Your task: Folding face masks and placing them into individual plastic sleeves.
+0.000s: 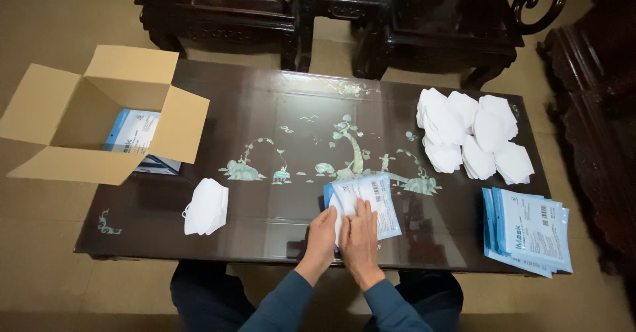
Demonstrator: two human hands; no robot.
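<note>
Both pressed flat, fingers together, on a blue-and-white pouch [364, 206] at the table's [265, 107] near edge: left hand [321, 236], right hand [360, 234]. Loose white mask [206, 206] lying left; mask heap [467, 136] and pouch stack [528, 231] lying right. Open cardboard box [99, 116] holding blue-and-white packs [132, 133].

1 box [73, 116], 2 hands [344, 236], 1 table [278, 107]

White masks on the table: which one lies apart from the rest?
The single white mask at the table's left front, near the cardboard box; the others sit heaped at the right rear.
</note>
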